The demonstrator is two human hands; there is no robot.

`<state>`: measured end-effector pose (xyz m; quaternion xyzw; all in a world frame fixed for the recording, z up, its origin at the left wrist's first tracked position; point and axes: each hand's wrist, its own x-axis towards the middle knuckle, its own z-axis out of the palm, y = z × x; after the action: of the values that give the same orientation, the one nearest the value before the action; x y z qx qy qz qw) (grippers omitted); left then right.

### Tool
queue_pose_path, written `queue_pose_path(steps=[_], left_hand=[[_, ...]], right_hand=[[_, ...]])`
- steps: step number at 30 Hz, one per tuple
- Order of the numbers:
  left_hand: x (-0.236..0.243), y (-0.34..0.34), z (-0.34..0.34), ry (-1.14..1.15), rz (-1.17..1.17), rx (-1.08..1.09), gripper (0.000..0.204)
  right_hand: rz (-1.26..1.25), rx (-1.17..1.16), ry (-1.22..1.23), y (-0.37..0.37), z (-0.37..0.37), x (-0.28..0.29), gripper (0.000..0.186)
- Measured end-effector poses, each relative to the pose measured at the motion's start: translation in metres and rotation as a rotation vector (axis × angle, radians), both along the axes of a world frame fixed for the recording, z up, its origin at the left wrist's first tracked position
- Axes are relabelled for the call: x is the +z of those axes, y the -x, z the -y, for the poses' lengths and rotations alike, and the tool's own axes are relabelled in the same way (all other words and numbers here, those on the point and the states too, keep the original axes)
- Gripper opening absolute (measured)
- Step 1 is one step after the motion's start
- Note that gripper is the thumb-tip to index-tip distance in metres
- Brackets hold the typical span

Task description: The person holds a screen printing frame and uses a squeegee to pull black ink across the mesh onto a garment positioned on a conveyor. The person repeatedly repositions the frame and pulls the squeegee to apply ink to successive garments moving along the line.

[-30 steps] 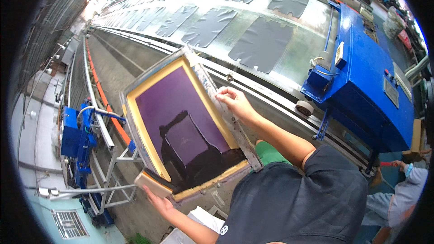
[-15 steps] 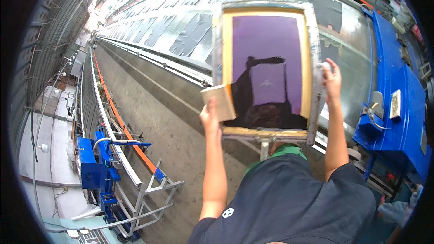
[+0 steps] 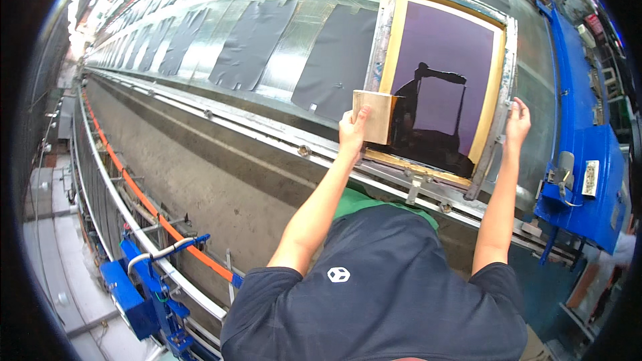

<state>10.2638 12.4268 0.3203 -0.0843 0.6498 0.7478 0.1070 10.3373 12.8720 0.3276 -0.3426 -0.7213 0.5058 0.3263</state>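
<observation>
A screen printing frame [image 3: 382, 47] with purple mesh and yellowish tape along its inner border lies over the near side of the long table. Dark wet ink [image 3: 424, 150] pools at its near end and trails up around a paler rectangle. My left hand [image 3: 352, 130] is closed around a squeegee [image 3: 372, 117] with a pale wooden handle, at the frame's near left corner; the squeegee's blade side is against the ink. At the frame's right rail, my right hand [image 3: 518, 126] has its fingers bent at the outer edge; their undersides are partly hidden.
Dark fabric pieces [image 3: 254, 43] lie in rows along the shiny table. A metal rail [image 3: 267, 139] with stops edges its near side. To the right stands a blue machine housing [image 3: 588, 174]. Across the aisle are an orange-striped rail [image 3: 144, 194] and a blue carriage [image 3: 137, 297].
The screen frame has moved right and away from me, down onto the table and its rail, with both hands following. My body has turned closer to the table. The squeegee stays in my left hand.
</observation>
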Motion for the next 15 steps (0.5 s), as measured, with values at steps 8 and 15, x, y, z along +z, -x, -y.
queue_pose_path(steps=[8,15], left_hand=[[-0.021,0.121,0.128,0.129,0.139,-0.129,0.052],[-0.031,0.166,0.195,0.02,0.199,-0.039,0.052]], right_hand=[[-0.004,-0.067,-0.024,0.093,0.153,-0.044,0.017],[0.114,-0.129,-0.012,0.132,0.233,-0.067,0.014]])
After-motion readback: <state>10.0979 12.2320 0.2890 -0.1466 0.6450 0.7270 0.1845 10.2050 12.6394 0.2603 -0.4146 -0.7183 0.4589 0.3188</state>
